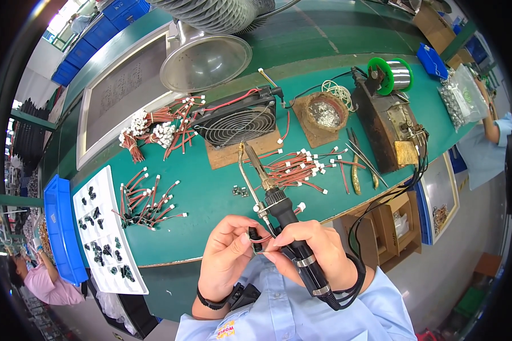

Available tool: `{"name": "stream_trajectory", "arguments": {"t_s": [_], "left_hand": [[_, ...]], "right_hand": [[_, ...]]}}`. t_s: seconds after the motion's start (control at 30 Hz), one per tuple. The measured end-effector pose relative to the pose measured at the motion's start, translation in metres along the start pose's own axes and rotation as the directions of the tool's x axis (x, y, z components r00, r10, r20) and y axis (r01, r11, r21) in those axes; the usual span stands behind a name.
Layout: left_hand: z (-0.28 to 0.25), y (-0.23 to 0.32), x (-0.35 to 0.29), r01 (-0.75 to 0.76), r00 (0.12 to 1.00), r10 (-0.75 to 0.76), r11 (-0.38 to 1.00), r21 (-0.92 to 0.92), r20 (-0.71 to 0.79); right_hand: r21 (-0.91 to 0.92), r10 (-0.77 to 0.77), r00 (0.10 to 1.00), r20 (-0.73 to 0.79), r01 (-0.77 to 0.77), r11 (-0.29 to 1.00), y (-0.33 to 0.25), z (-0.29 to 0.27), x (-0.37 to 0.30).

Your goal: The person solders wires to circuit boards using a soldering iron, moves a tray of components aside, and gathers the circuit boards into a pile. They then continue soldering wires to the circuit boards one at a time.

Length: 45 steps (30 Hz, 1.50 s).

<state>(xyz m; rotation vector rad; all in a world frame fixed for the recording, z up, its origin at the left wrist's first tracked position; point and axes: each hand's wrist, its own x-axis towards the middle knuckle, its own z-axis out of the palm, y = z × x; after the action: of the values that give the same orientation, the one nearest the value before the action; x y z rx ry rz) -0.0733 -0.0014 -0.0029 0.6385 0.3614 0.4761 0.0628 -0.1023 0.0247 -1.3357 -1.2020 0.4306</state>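
Observation:
My left hand (pixel 224 248) is closed, pinching a small black component (pixel 254 234) between thumb and fingertips near the table's front edge. My right hand (pixel 323 253) wraps around the black handle of a soldering iron (pixel 281 208), which has a thin metal feed tube (pixel 249 181) clamped along it. The iron's tip points up and away from me, toward the fan. With the same hand's thumb and fingertip I hold a short red-and-black wire lead (pixel 261 241) against the component. Its white connector (pixel 300 208) shows beyond my right hand. The exact joint is too small to make out.
Several wire leads (pixel 293 170) lie ahead, before a black fan (pixel 239 120). Finished-looking leads (pixel 148 202) and a white tray (pixel 111 238) of black parts are left. Pliers (pixel 355 173), a solder pot (pixel 326 112), a solder spool (pixel 393 76) and a metal stand (pixel 384 128) are right.

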Motion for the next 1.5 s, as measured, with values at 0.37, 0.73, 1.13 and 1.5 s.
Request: {"name": "stream_trajectory", "arguments": {"t_s": [0.37,0.73,1.13,1.5], "left_hand": [[-0.001,-0.002,-0.001,-0.021,1.000,0.021,1.000,-0.010,-0.003],[0.000,0.000,-0.002,-0.040,0.999,0.041,0.998,0.045,-0.016],[-0.005,-0.001,-0.002,-0.015,1.000,0.015,1.000,0.019,0.003],[-0.004,0.000,-0.001,-0.007,1.000,0.007,1.000,0.021,0.006]], "right_hand": [[-0.013,-0.024,1.000,-0.004,0.024,1.000,-0.001,0.000,0.001],[0.032,-0.026,1.000,0.017,0.026,0.999,0.000,-0.004,0.003],[0.175,0.095,0.987,0.129,-0.117,0.978,-0.001,-0.010,0.008],[0.141,0.083,0.986,0.143,-0.103,0.985,-0.004,-0.013,0.011]]}}
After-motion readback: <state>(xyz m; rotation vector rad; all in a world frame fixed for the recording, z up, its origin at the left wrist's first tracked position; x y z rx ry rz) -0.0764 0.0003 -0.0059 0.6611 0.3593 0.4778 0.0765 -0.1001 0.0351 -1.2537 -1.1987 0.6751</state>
